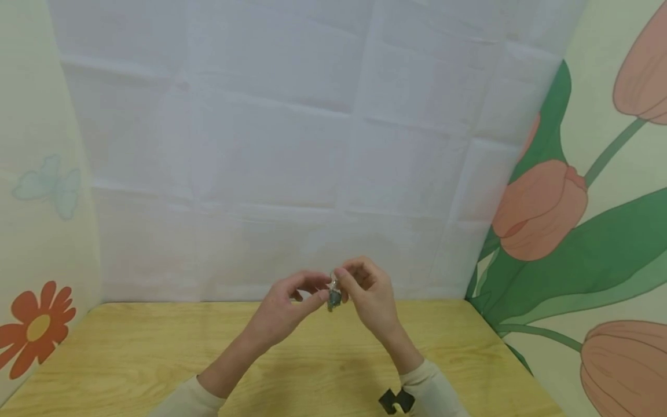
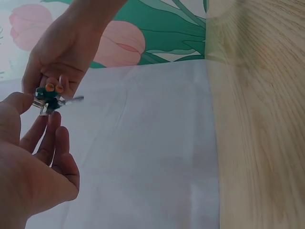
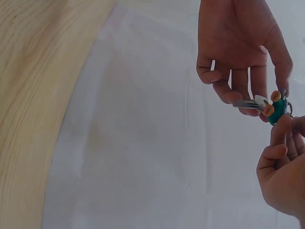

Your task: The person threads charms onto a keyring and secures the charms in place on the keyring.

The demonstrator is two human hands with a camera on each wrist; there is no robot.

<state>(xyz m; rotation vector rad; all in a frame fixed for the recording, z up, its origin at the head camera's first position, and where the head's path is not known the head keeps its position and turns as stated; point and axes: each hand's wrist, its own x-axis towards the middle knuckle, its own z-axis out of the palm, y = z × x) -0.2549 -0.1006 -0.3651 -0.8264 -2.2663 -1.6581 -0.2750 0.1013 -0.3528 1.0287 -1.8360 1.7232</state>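
Observation:
Both hands meet in front of me over the far part of the table, around a small keychain (image 1: 334, 298). A green figure (image 3: 275, 114) with round orange parts hangs on it, along with a slim silver metal piece (image 3: 249, 104) that looks like a key. My left hand (image 1: 283, 304) pinches the silver metal part between thumb and fingertips. From the other side, my right hand (image 1: 374, 295) pinches the keychain by its small metal ring (image 3: 290, 109). Fingertips partly cover the keychain in each view.
Below the hands lies a wood-grain table (image 1: 323, 370). A white cloth (image 1: 271, 145) hangs behind its far edge. Flower-printed panels (image 1: 615, 243) stand at the sides. A black object (image 1: 396, 401) shows beside the right sleeve (image 1: 432, 389).

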